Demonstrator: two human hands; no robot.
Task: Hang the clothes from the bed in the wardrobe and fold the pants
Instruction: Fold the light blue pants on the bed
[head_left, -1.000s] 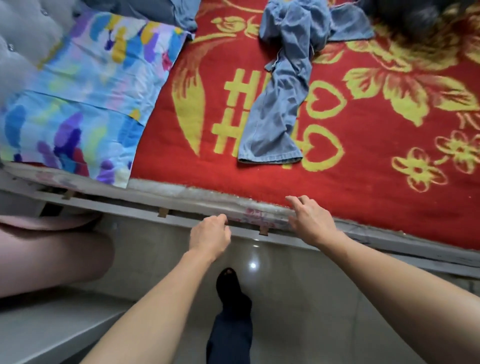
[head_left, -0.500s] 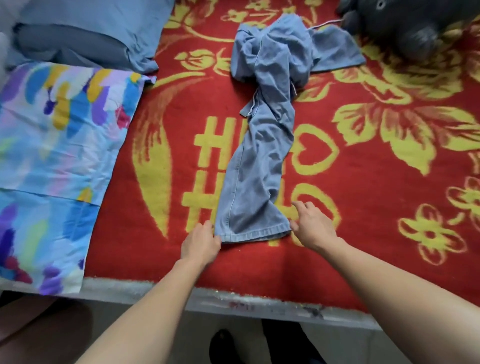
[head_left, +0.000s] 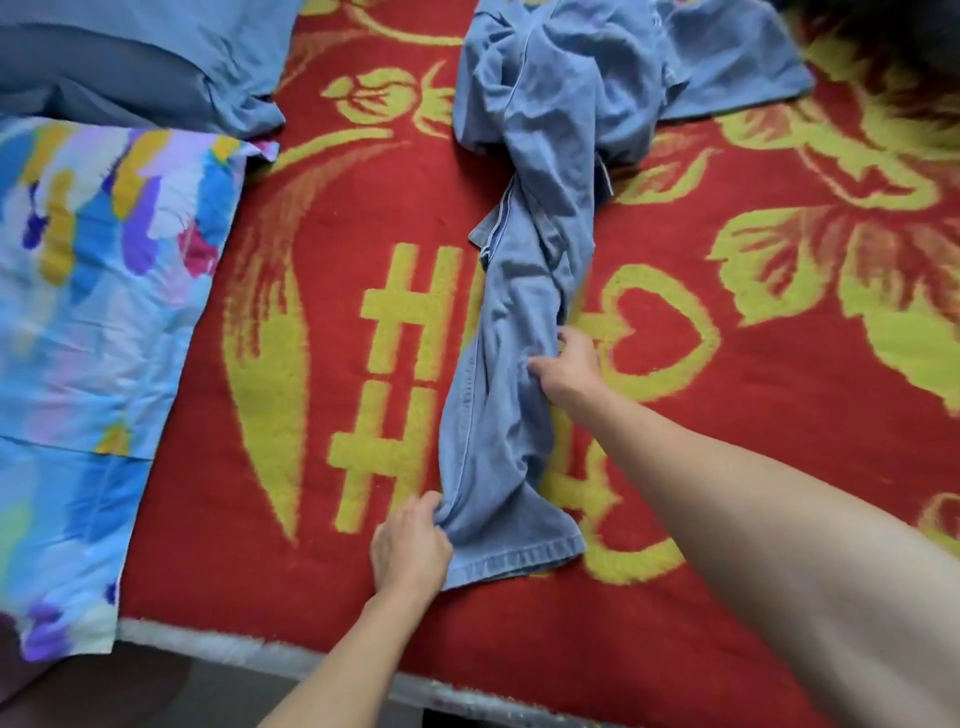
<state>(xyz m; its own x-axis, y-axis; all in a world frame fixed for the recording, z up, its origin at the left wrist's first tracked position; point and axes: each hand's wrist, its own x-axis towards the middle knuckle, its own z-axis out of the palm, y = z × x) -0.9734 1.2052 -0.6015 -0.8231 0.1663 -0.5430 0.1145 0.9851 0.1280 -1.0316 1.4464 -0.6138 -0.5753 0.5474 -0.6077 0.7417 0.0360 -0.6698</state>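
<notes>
Your left grip is pinching a bunched fold of the blue pants near the hem — fingers curled on the leg's left edge. The pants are lying lengthwise on the bed's red-and-yellow blanket, crumpled at the far end. Your right grip is clutching the leg's right edge, farther up.

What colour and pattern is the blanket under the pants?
The blanket is red with yellow flowers and hearts; the head view, the only one, shows it.
</notes>
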